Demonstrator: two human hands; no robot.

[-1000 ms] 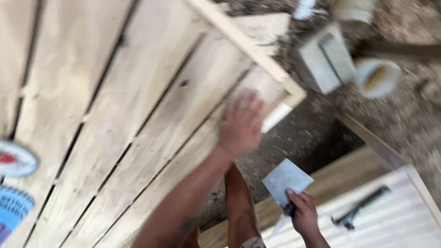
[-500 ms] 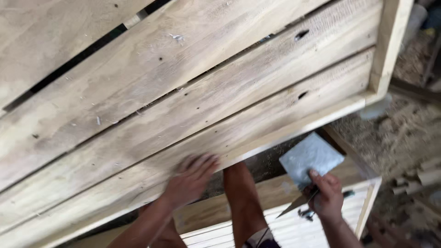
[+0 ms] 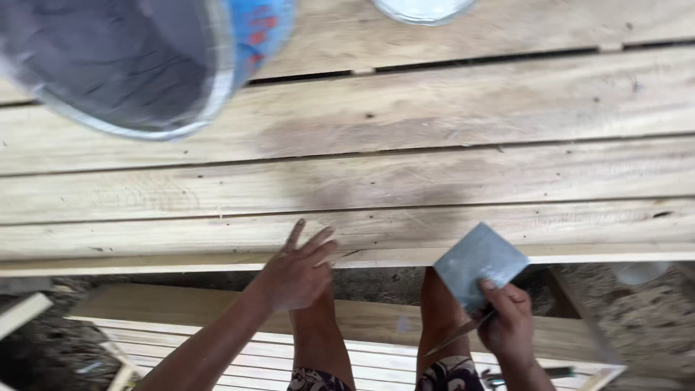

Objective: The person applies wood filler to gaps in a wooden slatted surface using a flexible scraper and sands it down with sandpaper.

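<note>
Left hand (image 3: pixel 297 271) lies flat, fingers spread, on the near edge of the wooden panel (image 3: pixel 434 174); it holds nothing. Fingertips point far and slightly right, across the boards.

Right hand (image 3: pixel 507 322) is clear of the wood, just near of the panel's near edge, to the right. It is closed on a flat grey square scraper blade (image 3: pixel 479 262), thumb on its lower corner, with a thin stick or handle (image 3: pixel 457 334) slanting down-left out of the fist. The blade's top corner overlaps the panel edge as seen from above; contact cannot be told.

The boards' long axis runs left to right. A greyish smear (image 3: pixel 362 137) lies on the planks far of both hands, between them, about equally near to each. A bucket of grey paste (image 3: pixel 123 65) sits far left, nearer the left hand.
</note>
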